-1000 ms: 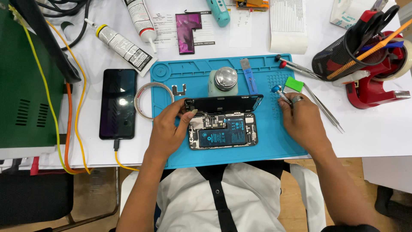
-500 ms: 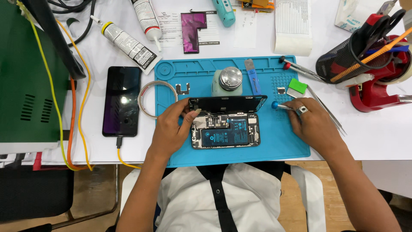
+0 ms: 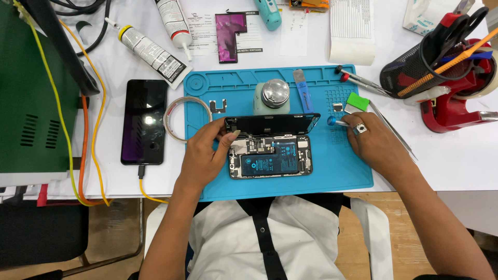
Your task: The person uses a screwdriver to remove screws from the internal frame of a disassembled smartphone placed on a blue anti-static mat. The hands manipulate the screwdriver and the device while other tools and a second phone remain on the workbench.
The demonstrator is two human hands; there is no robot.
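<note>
An opened phone (image 3: 271, 157) lies on the blue work mat (image 3: 290, 186), its insides and battery showing. Its black screen panel (image 3: 272, 124) stands tilted up along the far edge. My left hand (image 3: 206, 154) grips the phone's left end, thumb and fingers at the screen's corner. My right hand (image 3: 377, 144), with a ring on one finger, rests on the mat to the right of the phone. It holds a small screwdriver with a blue cap (image 3: 332, 121) pointing left.
A metal-topped suction tool (image 3: 275, 95), a blue pry tool (image 3: 303, 88), a tape ring (image 3: 187, 118) and a green pick (image 3: 357, 101) lie on the mat. A black phone (image 3: 144, 121) is charging at left. Glue tubes (image 3: 150, 49), a tool cup (image 3: 430, 67) and a red tape dispenser (image 3: 456, 106) stand around.
My right hand has lowered from above the mat's right side onto the mat beside the phone, still holding the small screwdriver. My left hand has stayed on the phone.
</note>
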